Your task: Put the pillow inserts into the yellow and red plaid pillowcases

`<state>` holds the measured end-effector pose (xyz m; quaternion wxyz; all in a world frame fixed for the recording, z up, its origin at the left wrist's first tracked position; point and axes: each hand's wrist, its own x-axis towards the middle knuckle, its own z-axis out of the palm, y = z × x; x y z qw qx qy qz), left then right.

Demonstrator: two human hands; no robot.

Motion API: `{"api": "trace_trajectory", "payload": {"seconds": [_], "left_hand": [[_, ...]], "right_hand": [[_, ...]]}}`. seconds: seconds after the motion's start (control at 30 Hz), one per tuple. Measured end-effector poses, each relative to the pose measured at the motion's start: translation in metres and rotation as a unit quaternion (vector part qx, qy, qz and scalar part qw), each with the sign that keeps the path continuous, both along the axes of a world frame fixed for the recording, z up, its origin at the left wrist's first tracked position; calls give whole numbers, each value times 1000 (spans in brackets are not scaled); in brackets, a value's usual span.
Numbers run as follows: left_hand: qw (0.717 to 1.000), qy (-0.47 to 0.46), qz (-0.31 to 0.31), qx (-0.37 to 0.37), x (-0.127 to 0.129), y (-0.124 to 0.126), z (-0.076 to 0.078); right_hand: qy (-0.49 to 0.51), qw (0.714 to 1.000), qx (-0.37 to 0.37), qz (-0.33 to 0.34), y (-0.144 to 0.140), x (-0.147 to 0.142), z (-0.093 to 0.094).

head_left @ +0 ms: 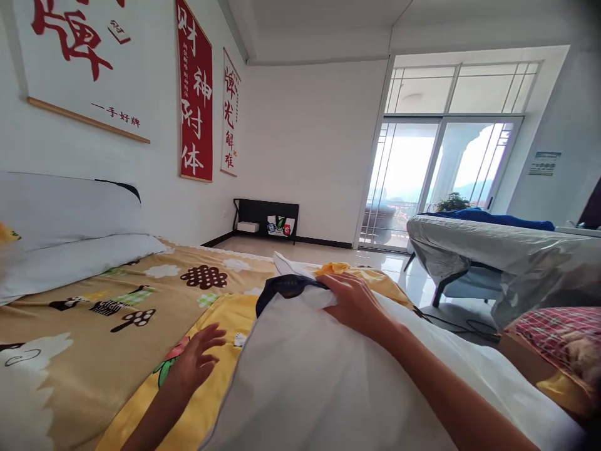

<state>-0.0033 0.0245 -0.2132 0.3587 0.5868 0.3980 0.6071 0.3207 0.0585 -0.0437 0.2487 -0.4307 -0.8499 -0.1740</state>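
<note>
A large white pillow with a dark navy corner patch fills the lower middle. My right hand lies at its far edge beside the patch, fingers bent over the fabric and gripping it; the fingertips are partly hidden. My left hand is held left of the pillow, fingers apart and nothing in them. Beneath it is a yellow cloth with a printed flower, on a tan patterned bedsheet. Some yellow fabric also shows past my right hand.
More white pillows lie at the left against the wall. To the right are a plastic-covered table, a chair and a plaid cloth. A black shelf stands in the far corner, near a glass sliding door.
</note>
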Motion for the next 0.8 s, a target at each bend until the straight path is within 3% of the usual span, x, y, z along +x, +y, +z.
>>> {"api": "trace_trajectory", "payload": {"seconds": [0.17,0.23,0.3,0.4,0.57,0.67,0.8], "left_hand": [[986,111,24,121,50,47,56],[982,104,36,153,68,59,70],[983,73,10,170,79,64,80],[984,-15,-105,140,79,61,93],[956,-92,-276,38,63,51,105],[953,-69,-296,-5,56,49,107],[967,11,-255,-8,56,44,108]], "right_hand": [[-46,999,1,14,5,-15,-8],[-42,999,2,10,3,-9,-10],[-42,999,-3,5,1,1,-12],[-38,999,-21,5,-3,15,-11],[-15,997,-55,43,-2,28,-11],[-1,999,-6,38,0,27,-18],[-11,991,128,36,1,15,-26]]}}
